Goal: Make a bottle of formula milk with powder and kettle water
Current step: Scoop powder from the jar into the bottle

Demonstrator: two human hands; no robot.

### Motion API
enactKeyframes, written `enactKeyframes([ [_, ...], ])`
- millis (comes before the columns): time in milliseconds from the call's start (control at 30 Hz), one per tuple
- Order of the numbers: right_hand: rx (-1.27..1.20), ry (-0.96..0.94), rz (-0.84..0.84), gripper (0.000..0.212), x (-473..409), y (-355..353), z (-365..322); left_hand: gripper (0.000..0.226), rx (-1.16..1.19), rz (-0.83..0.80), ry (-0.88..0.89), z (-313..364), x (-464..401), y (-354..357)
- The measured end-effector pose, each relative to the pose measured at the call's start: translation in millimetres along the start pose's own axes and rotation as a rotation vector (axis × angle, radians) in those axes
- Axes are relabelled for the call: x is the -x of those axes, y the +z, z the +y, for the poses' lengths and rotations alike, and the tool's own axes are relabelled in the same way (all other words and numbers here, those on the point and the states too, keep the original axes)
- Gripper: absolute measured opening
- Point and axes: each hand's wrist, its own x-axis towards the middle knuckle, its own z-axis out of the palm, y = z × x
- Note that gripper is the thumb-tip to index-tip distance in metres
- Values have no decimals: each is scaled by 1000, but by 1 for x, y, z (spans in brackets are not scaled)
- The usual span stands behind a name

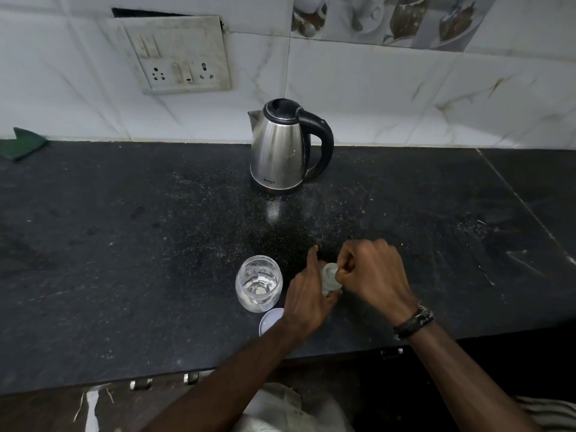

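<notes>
A small clear feeding bottle (330,280) stands near the counter's front edge, mostly hidden between my hands. My left hand (307,294) grips its body, index finger raised. My right hand (372,269) is curled over its top, fingers pinching the cap or teat. To the left stands an open clear jar (258,283) with a little white powder at the bottom. Its white lid (270,319) lies flat just in front of it. A steel kettle (280,148) with a black handle stands at the back by the wall, lid down.
The dark stone counter (140,244) is dusted with white specks. A green cloth (23,145) lies at the far left by the wall. A switch and socket plate (179,57) is on the tiled wall. Drawer handles (190,378) sit under the counter's edge.
</notes>
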Motion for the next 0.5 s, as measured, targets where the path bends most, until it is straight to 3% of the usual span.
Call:
enactKeyframes([
  [100, -162, 52, 1, 22, -2, -11, 2, 95, 6, 4, -5, 0, 0, -1],
  [267, -290, 87, 170, 20, -9, -46, 5, 96, -11, 24, -23, 2, 0, 1],
  [400, -483, -23, 207, 12, -16, -58, -15, 95, -5, 19, -34, 3, 0, -1],
  [500, -543, -127, 134, 8, -23, -48, -39, 85, 14, 12, -57, 4, -2, -2],
])
